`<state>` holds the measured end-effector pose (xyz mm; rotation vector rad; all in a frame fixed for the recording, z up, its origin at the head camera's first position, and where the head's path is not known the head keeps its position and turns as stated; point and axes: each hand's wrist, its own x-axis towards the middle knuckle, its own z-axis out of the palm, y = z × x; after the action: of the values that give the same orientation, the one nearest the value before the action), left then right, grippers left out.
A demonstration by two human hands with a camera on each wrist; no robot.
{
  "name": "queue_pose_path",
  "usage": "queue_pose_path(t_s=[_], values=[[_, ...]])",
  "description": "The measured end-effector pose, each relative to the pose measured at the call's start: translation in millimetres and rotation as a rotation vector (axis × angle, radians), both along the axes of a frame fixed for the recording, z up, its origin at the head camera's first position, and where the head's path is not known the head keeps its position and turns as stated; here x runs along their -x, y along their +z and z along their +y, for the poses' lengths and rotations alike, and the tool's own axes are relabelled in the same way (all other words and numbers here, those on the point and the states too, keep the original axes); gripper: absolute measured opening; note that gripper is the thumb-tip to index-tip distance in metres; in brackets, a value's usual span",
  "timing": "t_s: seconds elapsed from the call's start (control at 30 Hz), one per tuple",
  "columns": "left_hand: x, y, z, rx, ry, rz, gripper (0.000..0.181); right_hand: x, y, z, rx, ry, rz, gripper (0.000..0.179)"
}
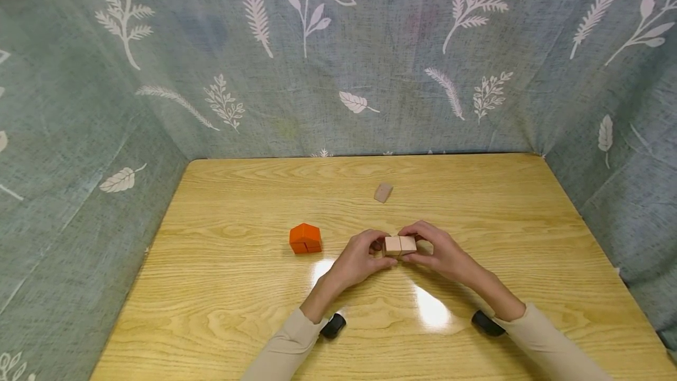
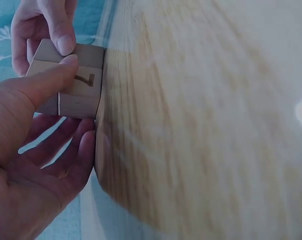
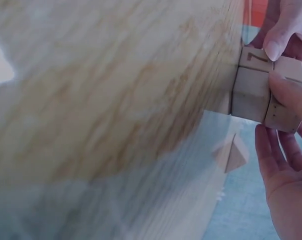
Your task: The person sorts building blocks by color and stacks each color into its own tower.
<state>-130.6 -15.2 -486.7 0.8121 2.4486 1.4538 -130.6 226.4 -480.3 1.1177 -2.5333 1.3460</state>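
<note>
Several plain wooden blocks stand pressed together on the table, between both hands. My left hand grips their left side, thumb in front and fingers curled behind. From the right, my right hand holds the other end in the same manner. In the left wrist view, one block bears a dark mark like a 7 or an L, and the left thumb lies on it. The right wrist view shows the right thumb on the blocks, fingers around the far side. Palms and fingers hide part of the blocks.
Left of the hands sits an orange house-shaped group of blocks, with seams between pieces. A loose wooden piece lies farther back on the wooden table. Patterned cloth hangs behind and at both sides. Black devices show by the wrists.
</note>
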Motion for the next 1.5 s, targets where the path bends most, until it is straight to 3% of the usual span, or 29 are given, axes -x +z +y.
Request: queue_pose_path(t_s=[0.23,0.57,0.9,1.2,1.5], values=[[1.3,-2.0,-0.6,-0.026,0.001,0.044,0.032,1.7,1.7,-1,0.002,0.005,-0.004,0.045],[1.5,1.2,-0.8,-0.005,0.023,0.007,0.027,2.8,-0.1,-3,0.008,0.008,0.011,0.049],[1.4,1.2,-1.8,-0.019,0.015,-0.002,0.025,6.6,4.4,2,-0.029,0.017,-0.047,0.044],[1.0,2.0,-0.1,-0.024,0.042,-0.045,0.030,24.7,14.1,8,-0.014,-0.068,-0.124,0.028],[0.5,-0.6,0.8,-0.032,0.044,-0.047,0.031,50.6,14.5,1,0.027,-0.096,-0.075,0.027]])
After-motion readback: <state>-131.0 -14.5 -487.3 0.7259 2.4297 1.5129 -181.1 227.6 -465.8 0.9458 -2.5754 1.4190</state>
